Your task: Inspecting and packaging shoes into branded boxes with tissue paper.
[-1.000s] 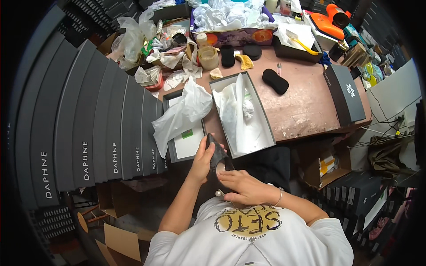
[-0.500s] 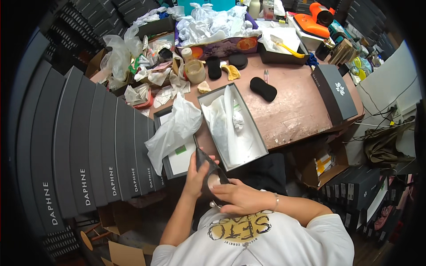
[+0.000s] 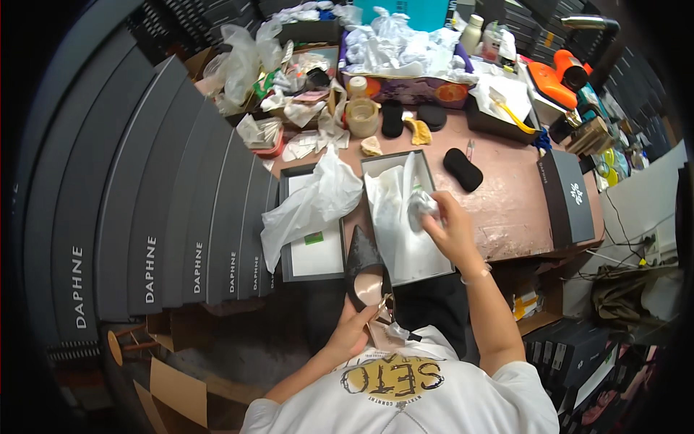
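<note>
Reaching into the open shoe box, right hand now grips a paper wad, probably stuffing. It has left the dark pointed shoe; left hand alone clamps it.

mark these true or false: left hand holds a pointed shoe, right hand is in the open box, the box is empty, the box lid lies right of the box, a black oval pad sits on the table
1. The left hand holds a dark pointed shoe. True.
2. The right hand reaches into the open box. True; it grips a wad of crumpled paper there.
3. The box is empty. False; white tissue paper lines it.
4. The box lid lies right of the box. False; it lies to the left, with a white plastic bag draped on it.
5. A black oval pad sits on the table. True, right of the box.
</note>
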The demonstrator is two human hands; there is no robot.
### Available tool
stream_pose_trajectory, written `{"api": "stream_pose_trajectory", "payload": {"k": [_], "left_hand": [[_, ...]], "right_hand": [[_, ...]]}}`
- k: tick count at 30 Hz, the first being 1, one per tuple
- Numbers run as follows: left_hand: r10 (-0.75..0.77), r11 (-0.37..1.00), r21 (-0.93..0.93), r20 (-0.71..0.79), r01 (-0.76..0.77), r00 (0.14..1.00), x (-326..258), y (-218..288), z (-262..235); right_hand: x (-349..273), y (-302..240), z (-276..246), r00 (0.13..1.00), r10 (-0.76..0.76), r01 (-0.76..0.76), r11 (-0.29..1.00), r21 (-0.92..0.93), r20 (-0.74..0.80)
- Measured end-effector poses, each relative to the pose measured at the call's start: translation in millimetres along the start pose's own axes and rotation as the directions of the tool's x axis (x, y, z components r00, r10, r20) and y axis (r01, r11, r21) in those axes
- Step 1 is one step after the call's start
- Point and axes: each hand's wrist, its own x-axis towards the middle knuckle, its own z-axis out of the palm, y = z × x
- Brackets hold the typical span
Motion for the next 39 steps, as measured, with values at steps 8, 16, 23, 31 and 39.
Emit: {"api": "stream_pose_trajectory", "payload": {"k": [8, 16, 23, 31, 39], "left_hand": [[0.005, 0.996, 0.092, 0.147, -0.018, 0.989, -2.8, -1.0, 11.0], [0.097, 0.988, 0.107, 0.127, -0.111, 0.987, 1.7, 15.2, 8.7], [0.247, 0.96, 0.126, 0.029, -0.249, 0.969, 39.3, 94.2, -6.2], [0.469, 0.605, 0.599, 0.263, -0.524, 0.843, 78.7, 89.8, -5.9], [0.615, 0.553, 0.569, 0.215, -0.609, 0.759, 137.7, 84.7, 43.8]], "right_hand": [[-68.0, -51.1, 36.9, 0.734, -0.381, 0.563, 0.805, -0.189, 0.563], [-46.8, -66.0, 44.6, 0.907, -0.32, 0.362, 0.925, -0.118, 0.275], [-8.2, -44.3, 59.7, 0.999, 0.03, -0.037, 0.92, 0.39, 0.025], [-15.4, 49.0, 86.7, 0.981, 0.075, -0.082, 0.996, 0.035, 0.18], [-37.2, -21.0, 33.8, 0.999, -0.033, 0.037, 0.979, 0.203, -0.024]]}}
